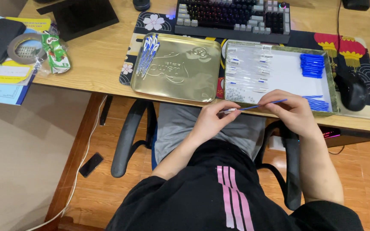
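Pinching a thin blue pen refill (264, 104) between them, both hands hover just over the near edge of the wooden desk (99, 64), above the person's lap. The left hand (210, 119) has its fingertips closed on the refill's pale tip end, while the right hand (292, 111) grips the blue shaft with thumb and forefinger, other fingers curled loosely (neither hand is opened wide). The refill lies nearly level, rising slightly toward 3 o'clock.

Just beyond the hands, at 12 o'clock, sits a shallow tray (332, 85) with a white floor; clear pen barrels (249, 68) lie in rows along its left half, a stack of blue caps (312, 65) rests toward 1 o'clock, and more blue refills (317, 104) lie beside the right hand. At 11 o'clock from the hands is a gold tin lid (185, 77), carrying a bundle of assembled blue pens (147, 53) in its far left corner. A keyboard (232, 17) stands farther back, a black mouse (351, 90) lies at 3 o'clock, and a tape roll (24, 47) sits far out at 9 o'clock.
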